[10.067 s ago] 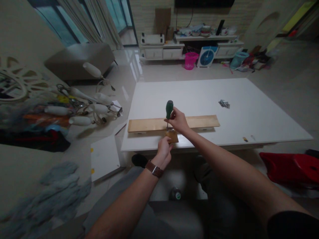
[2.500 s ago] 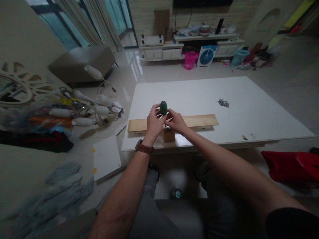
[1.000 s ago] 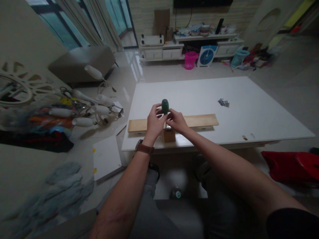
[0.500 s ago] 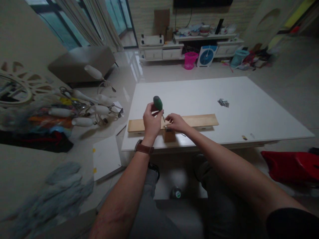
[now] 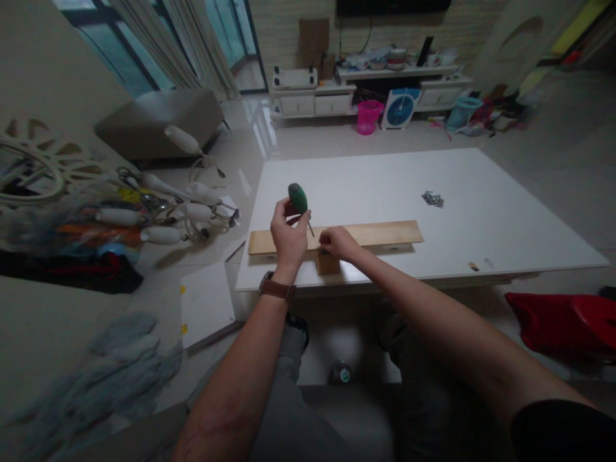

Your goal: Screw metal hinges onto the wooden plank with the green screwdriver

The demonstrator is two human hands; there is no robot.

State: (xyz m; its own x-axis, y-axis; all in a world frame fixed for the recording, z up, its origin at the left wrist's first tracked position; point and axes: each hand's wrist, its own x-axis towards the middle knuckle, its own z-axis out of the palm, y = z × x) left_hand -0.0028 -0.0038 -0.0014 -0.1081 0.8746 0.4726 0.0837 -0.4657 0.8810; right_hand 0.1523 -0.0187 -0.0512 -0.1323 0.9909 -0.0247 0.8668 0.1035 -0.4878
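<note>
A green-handled screwdriver (image 5: 298,199) is gripped in my left hand (image 5: 290,234), its shaft slanting down toward a long wooden board (image 5: 385,233). Closed fingers of my right hand (image 5: 339,244) rest at the board's front edge, just right of the screwdriver tip. Whatever they pinch is too small or hidden to make out. Right below them a small brown wooden block (image 5: 328,264) stands against the board. Both pieces lie on the white table (image 5: 366,186).
Several metal pieces (image 5: 432,199) lie in a pile farther back on the table. A small dark-and-yellow item (image 5: 474,266) sits near its front right edge. On the left are a lamp with several white shades (image 5: 192,212) and a white panel (image 5: 206,308); a red object (image 5: 558,324) is at right.
My left hand and the screwdriver have shifted slightly left, away from the block. My right hand's fingers have curled closed and dropped a little onto the spot above the block.
</note>
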